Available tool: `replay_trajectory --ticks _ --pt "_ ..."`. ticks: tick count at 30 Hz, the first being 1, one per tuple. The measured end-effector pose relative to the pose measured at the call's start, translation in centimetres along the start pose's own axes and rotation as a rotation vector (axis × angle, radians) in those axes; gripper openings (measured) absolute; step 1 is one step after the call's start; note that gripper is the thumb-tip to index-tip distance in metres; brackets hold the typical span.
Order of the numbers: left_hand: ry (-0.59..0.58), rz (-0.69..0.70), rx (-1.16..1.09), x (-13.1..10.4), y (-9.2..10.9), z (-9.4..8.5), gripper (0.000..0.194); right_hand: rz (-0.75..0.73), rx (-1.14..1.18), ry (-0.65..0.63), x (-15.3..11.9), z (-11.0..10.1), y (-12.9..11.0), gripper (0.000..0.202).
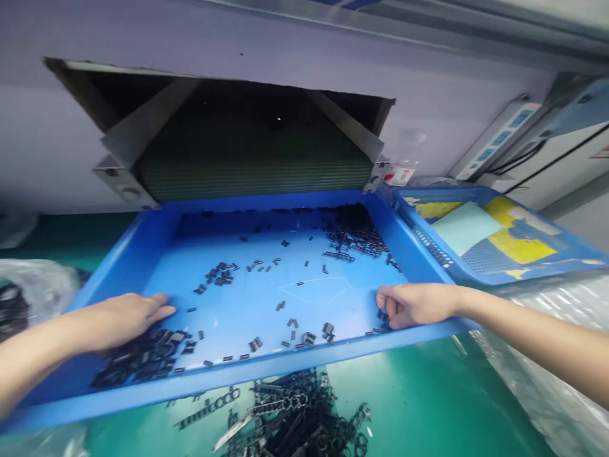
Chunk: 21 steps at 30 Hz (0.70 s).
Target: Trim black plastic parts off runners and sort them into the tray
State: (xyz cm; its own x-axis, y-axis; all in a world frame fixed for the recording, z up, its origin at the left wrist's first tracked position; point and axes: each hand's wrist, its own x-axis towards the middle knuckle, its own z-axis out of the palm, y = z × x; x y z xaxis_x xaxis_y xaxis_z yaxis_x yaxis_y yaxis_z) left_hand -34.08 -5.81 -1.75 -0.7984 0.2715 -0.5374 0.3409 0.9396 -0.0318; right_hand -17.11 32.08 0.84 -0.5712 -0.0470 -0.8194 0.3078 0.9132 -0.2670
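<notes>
A shallow blue tray point(257, 282) holds many small black plastic pieces. My left hand point(126, 317) rests over the heap of black pieces point(147, 357) in the near left corner, fingers stretched out and pointing right. At the right side, my right hand point(416, 304) is closed with its fingers curled down toward the tray floor. Small dark pieces point(382, 315) lie right at those fingertips; whether any are pinched is hidden. More loose pieces point(220, 274) are scattered over the middle, and a dense pile of black parts point(354, 228) fills the far right corner.
Behind the tray, a dark ribbed conveyor belt point(257, 171) comes out of a wall opening. A blue basket point(480, 273) with yellow and pale green sheets stands to the right. Black frame-like scraps point(295, 419) lie on the green surface in front. Clear plastic bags point(42, 285) flank the tray.
</notes>
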Motion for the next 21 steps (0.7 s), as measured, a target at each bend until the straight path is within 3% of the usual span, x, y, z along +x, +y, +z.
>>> replay_trajectory --ticks 3,7,10,15,18,21 --pt "-0.21 0.051 -0.007 -1.7 0.1 0.0 0.04 -0.048 0.053 0.028 0.6 0.3 -1.4 0.036" --pt "-0.224 0.146 -0.089 -3.0 -0.1 -0.7 0.044 -0.104 0.1 0.027 1.8 0.8 -4.3 0.043" --pt "-0.339 0.106 -0.126 -3.8 0.5 -0.9 0.045 -0.132 0.19 -0.017 2.7 1.1 -6.5 0.047" --pt "-0.286 0.194 -0.097 -4.7 2.8 -0.3 0.039 -0.155 0.248 -0.029 4.0 1.6 -9.9 0.046" --pt "-0.312 0.259 -0.08 -4.7 4.6 0.0 0.039 -0.195 0.246 -0.003 4.8 2.2 -11.6 0.048" --pt "-0.299 0.307 -0.097 -4.2 7.1 0.0 0.051 -0.259 0.149 0.109 5.5 2.8 -13.1 0.052"
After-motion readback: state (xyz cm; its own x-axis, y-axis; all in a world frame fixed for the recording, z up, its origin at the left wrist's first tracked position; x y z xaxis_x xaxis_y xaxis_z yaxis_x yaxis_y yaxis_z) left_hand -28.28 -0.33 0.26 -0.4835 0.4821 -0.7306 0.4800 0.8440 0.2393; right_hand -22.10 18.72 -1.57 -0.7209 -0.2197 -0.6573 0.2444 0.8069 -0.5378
